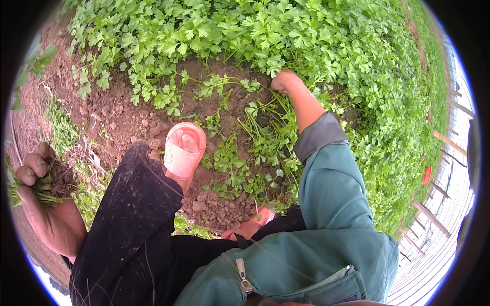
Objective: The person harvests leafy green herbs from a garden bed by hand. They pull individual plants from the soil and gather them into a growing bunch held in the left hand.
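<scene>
At the far left edge, my left hand (35, 164) is closed around a bunch of green leafy stems (46, 196) with a clump of dirty roots. My right hand (286, 81), its fingers curled, reaches in at the base of the dense parsley- or celery-like plants (245, 30). Leaves hide its fingertips, so whether it grips any stems cannot be told. Below and left of this hand, loose or flattened leafy stems (264, 134) lie over brown soil (214, 72).
My foot in a pink sandal (185, 153) stands on the crumbly soil; the other foot (252, 223) is partly hidden lower down. Weeds and dry stalks (90, 162) lie at left. Posts (432, 218) and a pale striped covering run along the right, near a red object (427, 176).
</scene>
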Demonstrator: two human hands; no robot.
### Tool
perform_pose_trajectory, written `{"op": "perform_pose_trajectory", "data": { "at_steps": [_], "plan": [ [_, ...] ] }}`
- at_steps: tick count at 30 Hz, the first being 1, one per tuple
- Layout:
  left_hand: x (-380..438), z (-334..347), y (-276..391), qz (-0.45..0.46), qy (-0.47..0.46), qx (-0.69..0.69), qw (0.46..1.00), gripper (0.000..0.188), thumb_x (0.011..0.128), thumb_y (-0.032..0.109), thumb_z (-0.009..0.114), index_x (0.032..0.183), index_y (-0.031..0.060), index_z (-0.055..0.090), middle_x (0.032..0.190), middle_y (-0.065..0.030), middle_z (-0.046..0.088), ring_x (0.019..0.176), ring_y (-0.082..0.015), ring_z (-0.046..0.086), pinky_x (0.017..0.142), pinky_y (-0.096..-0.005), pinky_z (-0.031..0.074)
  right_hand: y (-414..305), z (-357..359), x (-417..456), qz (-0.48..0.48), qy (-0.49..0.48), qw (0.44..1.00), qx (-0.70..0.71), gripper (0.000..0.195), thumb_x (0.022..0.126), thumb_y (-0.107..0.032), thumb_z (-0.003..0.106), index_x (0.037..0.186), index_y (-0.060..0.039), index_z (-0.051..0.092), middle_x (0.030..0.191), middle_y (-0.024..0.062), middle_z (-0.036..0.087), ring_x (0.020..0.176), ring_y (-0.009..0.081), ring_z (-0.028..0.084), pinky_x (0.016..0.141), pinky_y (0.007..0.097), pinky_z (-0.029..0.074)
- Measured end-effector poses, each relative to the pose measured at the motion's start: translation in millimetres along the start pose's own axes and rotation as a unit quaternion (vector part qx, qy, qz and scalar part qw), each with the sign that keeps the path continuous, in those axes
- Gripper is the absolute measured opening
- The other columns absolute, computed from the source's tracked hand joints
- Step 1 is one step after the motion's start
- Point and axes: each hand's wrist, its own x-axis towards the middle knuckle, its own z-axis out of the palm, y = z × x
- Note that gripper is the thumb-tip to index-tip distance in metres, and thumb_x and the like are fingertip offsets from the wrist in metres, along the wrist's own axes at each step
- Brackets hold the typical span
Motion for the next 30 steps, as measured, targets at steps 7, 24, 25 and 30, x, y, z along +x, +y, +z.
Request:
{"op": "perform_pose_trajectory", "data": {
  "at_steps": [7,24,25,30],
  "plan": [
    [0,5,1,0.001,-0.012,-0.003,1.000,0.023,0.101,0.027,0.032,0.100,0.0083,0.046,0.103,-0.0067,0.048,0.123,-0.0260,0.043,0.111,-0.0409,0.028,3,12,3,0.006,0.074,0.997,0.007,0.035,0.075,-0.011,0.056,0.107,-0.0047,0.066,0.117,0.0151,0.061,0.108,0.0289,0.060,0.089,0.0379,0.049],
    [-1,-2,1,0.009,0.008,0.037,0.999,0.026,0.101,0.028,0.030,0.100,0.0073,0.044,0.103,-0.0097,0.049,0.120,-0.0296,0.045,0.112,-0.0434,0.028,47,0,-81,-0.015,0.242,0.928,0.282,0.024,0.086,-0.026,0.056,0.100,-0.0096,0.067,0.098,0.0183,0.067,0.094,0.0311,0.063,0.087,0.0399,0.047],
    [-1,-3,2,0.013,0.010,0.046,0.999,0.026,0.101,0.028,0.030,0.100,0.0073,0.044,0.103,-0.0098,0.049,0.120,-0.0296,0.046,0.112,-0.0433,0.028,41,-8,-98,-0.035,0.263,0.910,0.319,0.023,0.087,-0.026,0.055,0.097,-0.0096,0.067,0.093,0.0176,0.067,0.090,0.0298,0.064,0.084,0.0396,0.048],
    [-2,6,9,0.024,0.020,0.037,0.999,0.026,0.102,0.028,0.029,0.099,0.0070,0.044,0.102,-0.0103,0.049,0.118,-0.0294,0.047,0.109,-0.0431,0.031,-68,-3,-138,-0.298,0.501,0.715,0.386,0.019,0.089,-0.020,0.057,0.097,-0.0051,0.064,0.065,0.0054,0.059,0.057,0.0135,0.055,0.056,0.0307,0.045]
  ]
}}
